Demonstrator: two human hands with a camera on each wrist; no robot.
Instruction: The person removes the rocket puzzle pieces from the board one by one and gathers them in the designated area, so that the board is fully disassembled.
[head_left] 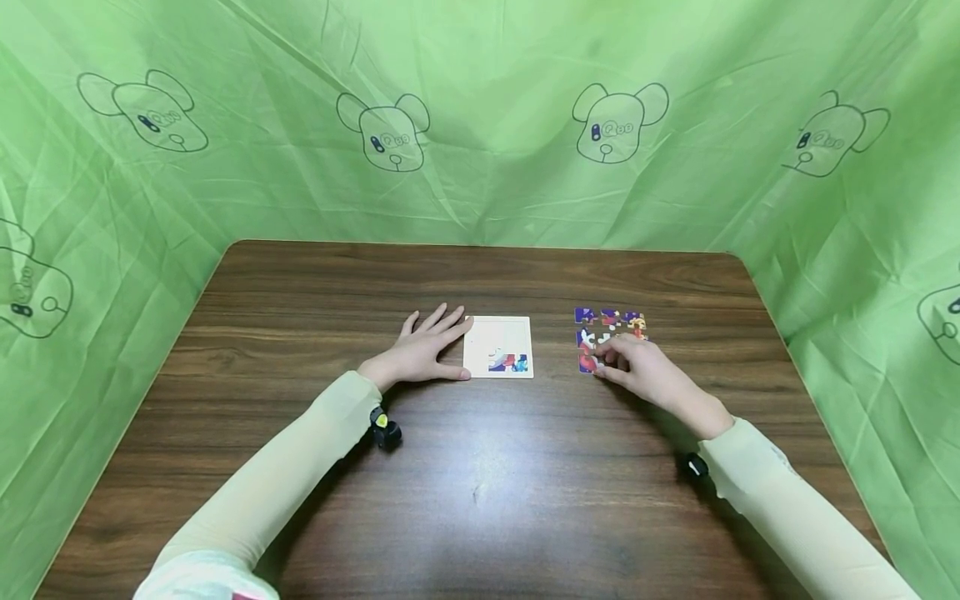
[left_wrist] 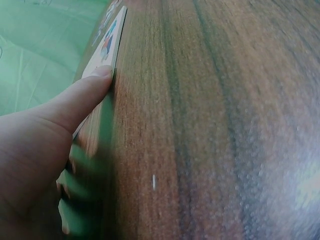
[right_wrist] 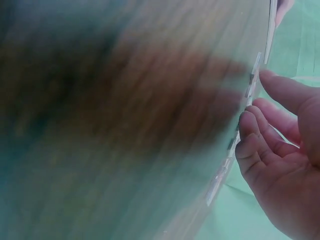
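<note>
A square white puzzle board (head_left: pixel 482 333) lies on the table, with a few joined colourful jigsaw pieces (head_left: pixel 510 363) in its lower right part. My left hand (head_left: pixel 420 354) rests at its left side, fingers spread. In the left wrist view the left thumb (left_wrist: pixel 87 90) lies on the board's edge. To the right, several loose jigsaw pieces (head_left: pixel 584 316) lie in rows. My right hand (head_left: pixel 645 371) is bent low over them, fingertips beside a red and purple piece (head_left: pixel 587 363) at the near left. The right wrist view shows a gap between thumb and fingers; the hand partly hides the pieces.
The brown wooden table (head_left: pixel 480 467) has a bright glare patch in the middle. Green cloth (head_left: pixel 495 200) with mouse-head drawings hangs behind and at both sides. A black strap device (head_left: pixel 386 429) sits at the left wrist, another dark device (head_left: pixel 696 465) at the right.
</note>
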